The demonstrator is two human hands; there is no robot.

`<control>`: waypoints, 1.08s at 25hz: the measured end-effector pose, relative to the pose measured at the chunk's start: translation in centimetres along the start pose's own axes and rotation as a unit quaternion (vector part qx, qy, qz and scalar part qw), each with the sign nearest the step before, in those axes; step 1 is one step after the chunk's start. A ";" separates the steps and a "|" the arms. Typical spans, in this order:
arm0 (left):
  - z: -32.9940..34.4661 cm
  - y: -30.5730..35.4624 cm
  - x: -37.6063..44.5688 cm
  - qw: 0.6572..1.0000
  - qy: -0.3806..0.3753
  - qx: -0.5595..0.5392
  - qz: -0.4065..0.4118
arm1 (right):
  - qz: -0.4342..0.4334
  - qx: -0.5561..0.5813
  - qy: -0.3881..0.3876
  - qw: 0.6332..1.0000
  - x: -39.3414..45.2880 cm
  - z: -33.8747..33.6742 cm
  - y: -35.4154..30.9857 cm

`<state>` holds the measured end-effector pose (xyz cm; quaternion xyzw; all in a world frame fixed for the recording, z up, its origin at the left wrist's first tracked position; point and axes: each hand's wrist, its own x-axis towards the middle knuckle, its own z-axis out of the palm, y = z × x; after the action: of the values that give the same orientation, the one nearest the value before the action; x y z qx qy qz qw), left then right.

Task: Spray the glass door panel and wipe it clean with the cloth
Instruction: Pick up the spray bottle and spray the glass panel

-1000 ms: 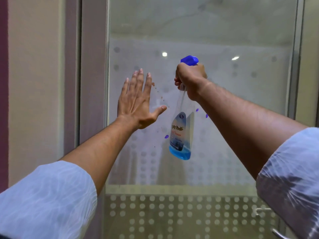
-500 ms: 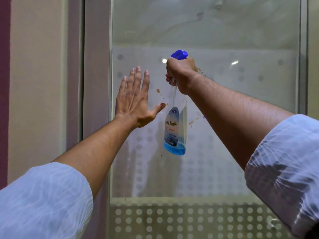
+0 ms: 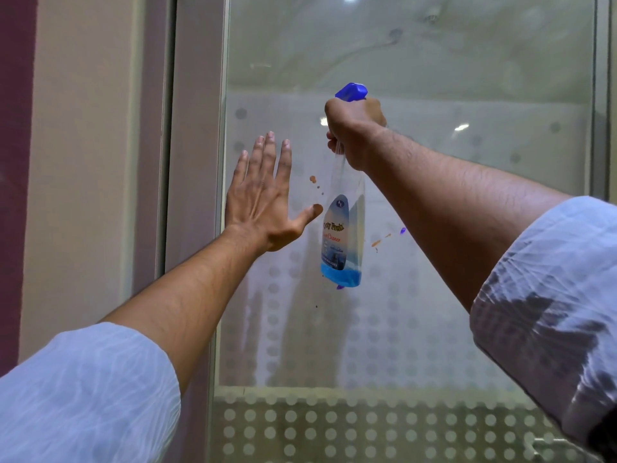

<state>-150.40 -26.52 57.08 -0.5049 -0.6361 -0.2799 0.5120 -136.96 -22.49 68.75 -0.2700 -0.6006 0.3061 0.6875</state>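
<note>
A frosted glass door panel (image 3: 450, 295) with rows of dots fills the middle and right of the head view. Small orange and purple spots (image 3: 389, 237) mark it near the centre. My right hand (image 3: 354, 135) is closed around the neck of a clear spray bottle (image 3: 342, 242), which has a blue trigger head and a little blue liquid at the bottom. The nozzle points at the glass. My left hand (image 3: 263, 202) lies flat against the panel, fingers spread, just left of the bottle. No cloth is in view.
A metal door frame (image 3: 197, 162) runs down the left of the panel, with a beige wall (image 3: 83, 162) beyond it. A metal door handle (image 3: 547, 444) shows at the bottom right. Another frame edge (image 3: 602, 95) stands at the right.
My right hand has shifted the bottle a little to the left across the glass. The left hand has stayed flat on the panel.
</note>
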 end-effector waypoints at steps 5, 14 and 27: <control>-0.3 0.4 -0.2 1.000 -0.004 0.002 0.003 | 0.011 -0.009 0.020 1.000 0.8 -2.1 0.4; -0.5 3.9 0.2 0.999 -0.002 -0.024 0.026 | 0.044 -0.045 0.080 0.995 2.8 -9.8 1.8; -0.3 10.3 -1.5 0.994 -0.023 -0.090 0.054 | 0.043 -0.089 0.104 0.990 -0.2 -16.7 6.8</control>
<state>-140.77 -23.86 54.08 -0.5890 -0.5918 -0.2961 0.4639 -121.12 -18.12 61.40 -0.3864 -0.5384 0.2512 0.7055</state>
